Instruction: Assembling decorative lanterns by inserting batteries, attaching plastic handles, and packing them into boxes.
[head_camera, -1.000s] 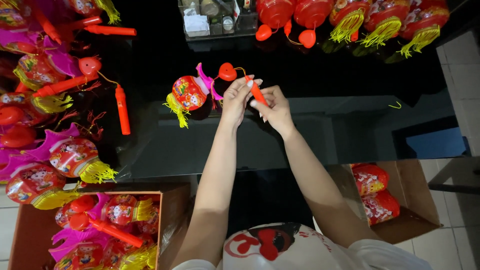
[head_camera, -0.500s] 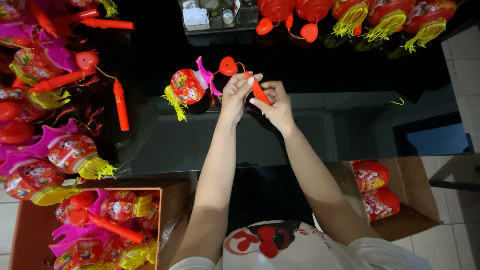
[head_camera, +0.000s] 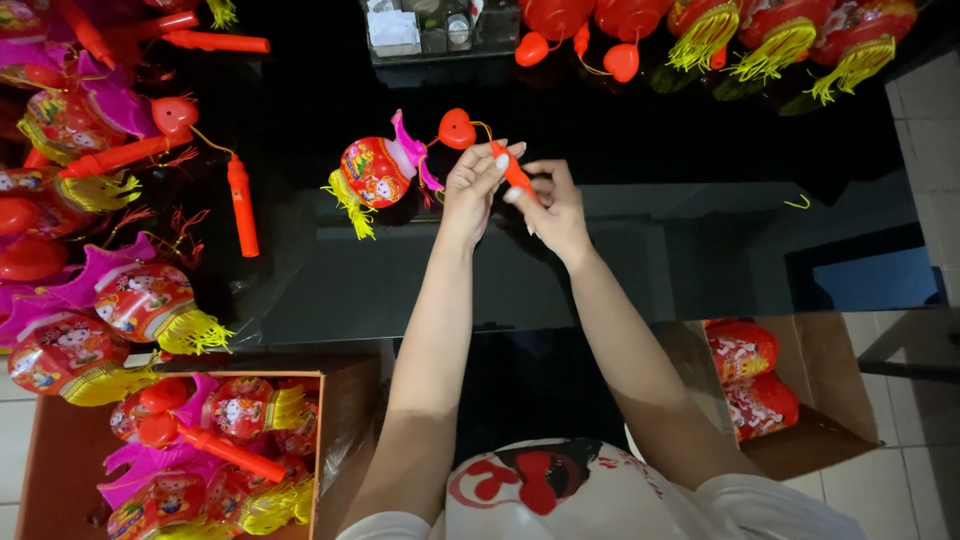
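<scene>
A short orange stick (head_camera: 516, 174) sits just above the middle of the frame, pinched between both hands over the dark glossy counter (head_camera: 640, 270); the left hand (head_camera: 470, 185) has its fingers (head_camera: 492, 160) drawn together on the stick's upper end, the right hand (head_camera: 552, 205) curls its fingers closed around the lower part; both forearms rise from the bottom of the frame and converge at the wrists, elbows low near the body. A thin cord runs from the stick to a red heart-shaped piece (head_camera: 457, 128) and on to a small red lantern (head_camera: 375, 172) with pink fins and a yellow tassel, lying on the counter just left of the hands. More lanterns crowd the left edge and top right; an open cardboard box (head_camera: 330, 440) at lower left holds others; a second box (head_camera: 830, 390) stands lower right.
</scene>
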